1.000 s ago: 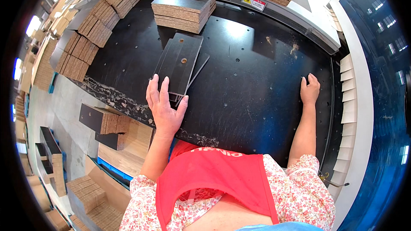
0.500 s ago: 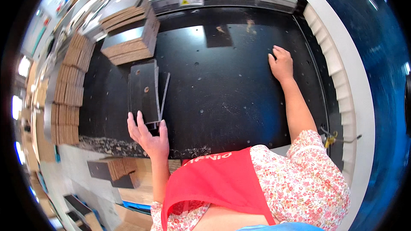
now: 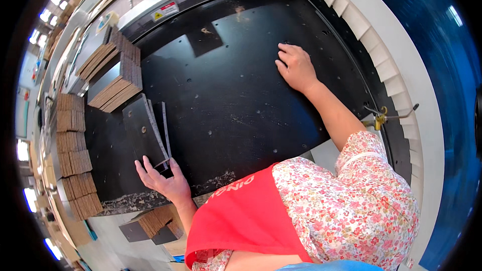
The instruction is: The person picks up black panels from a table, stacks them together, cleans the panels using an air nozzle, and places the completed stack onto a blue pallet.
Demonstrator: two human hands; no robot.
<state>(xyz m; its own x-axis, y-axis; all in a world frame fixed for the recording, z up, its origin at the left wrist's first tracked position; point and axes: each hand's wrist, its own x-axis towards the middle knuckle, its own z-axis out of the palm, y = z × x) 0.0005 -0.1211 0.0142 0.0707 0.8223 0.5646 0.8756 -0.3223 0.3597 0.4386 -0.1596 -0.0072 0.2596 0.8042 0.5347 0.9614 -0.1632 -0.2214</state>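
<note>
My left hand (image 3: 164, 181) is at the near end of a few thin dark boards (image 3: 138, 125) lying on the black tabletop. Its fingers are spread, with the thumb by the boards' near right corner; whether the fingertips touch the boards is hard to tell. The boards' pale edges fan slightly apart on the right side, and the top one carries a small round brownish mark. Farther right, my right hand (image 3: 297, 69) rests on or just above the tabletop (image 3: 221, 105), its fingers loosely bent, the thumb apart, nothing in it.
Stacks of dark-faced boards (image 3: 118, 83) stand behind the fanned boards. More stacks (image 3: 75, 158) line the table's left edge. A pale slatted guard (image 3: 369, 37) borders the right side, with a brass-coloured valve (image 3: 380, 119) nearby. Debris (image 3: 135, 201) lies along the front edge.
The whole view has turned, shifting the table and stacks in the picture. Both hands keep much the same pose, the left still by the boards' near end. The boards' edges look more fanned.
</note>
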